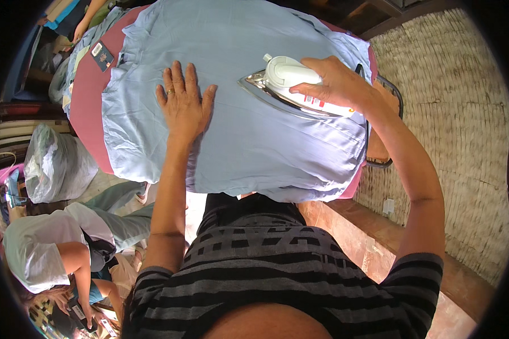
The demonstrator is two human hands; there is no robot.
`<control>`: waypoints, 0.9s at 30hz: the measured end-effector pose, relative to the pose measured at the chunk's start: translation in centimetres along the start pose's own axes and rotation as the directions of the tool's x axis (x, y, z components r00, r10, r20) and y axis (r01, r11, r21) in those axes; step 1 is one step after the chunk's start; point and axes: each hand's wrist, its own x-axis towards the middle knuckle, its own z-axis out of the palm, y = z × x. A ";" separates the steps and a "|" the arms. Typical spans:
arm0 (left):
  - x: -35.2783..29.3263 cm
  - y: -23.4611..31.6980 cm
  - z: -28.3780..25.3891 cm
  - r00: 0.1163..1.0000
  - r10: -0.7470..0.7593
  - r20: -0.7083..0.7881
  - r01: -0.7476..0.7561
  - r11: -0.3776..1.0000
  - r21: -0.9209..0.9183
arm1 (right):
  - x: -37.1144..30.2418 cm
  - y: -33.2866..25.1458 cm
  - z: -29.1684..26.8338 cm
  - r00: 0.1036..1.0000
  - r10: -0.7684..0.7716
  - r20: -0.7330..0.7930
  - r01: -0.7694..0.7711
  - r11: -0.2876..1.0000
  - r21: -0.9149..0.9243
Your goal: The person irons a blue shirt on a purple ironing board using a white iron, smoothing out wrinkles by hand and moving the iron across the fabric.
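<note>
Right hand (336, 85) grips white iron (291, 85) on pale blue shirt (237, 141), spread over pink ironing board (90, 101). Left hand (182, 104) flat, fingers splayed, holds cloth taut. Best: keep fingers apart from soleplate, glide along smoothed fabric.

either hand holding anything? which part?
The right hand grips a white iron by its top handle, soleplate down on the light blue garment. The left hand holds nothing; it lies flat, fingers spread, on the garment.
</note>
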 end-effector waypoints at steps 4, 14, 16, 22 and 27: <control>0.1 -0.1 0.3 1.000 -0.014 0.025 0.013 0.999 0.044 | 0.2 -0.4 -0.1 0.999 -0.042 -0.023 0.041 0.999 -0.009; 0.3 0.2 -0.1 1.000 0.015 -0.014 -0.015 0.999 0.039 | -1.5 2.4 -1.7 0.997 -0.077 -0.016 0.078 0.996 0.054; 0.1 1.9 -0.8 0.994 0.072 -0.083 -0.077 0.996 -0.051 | -3.0 3.7 -2.0 0.990 0.023 -0.141 -0.010 0.996 0.093; -1.5 8.3 -0.7 0.869 0.493 0.043 -0.453 0.827 -0.334 | -10.2 2.1 -1.0 0.861 0.246 -0.446 -0.275 0.961 0.000; 0.4 8.3 -0.3 0.804 0.591 0.068 -0.545 0.778 -0.313 | -15.6 -0.4 5.1 0.810 0.351 -0.469 -0.287 0.936 0.204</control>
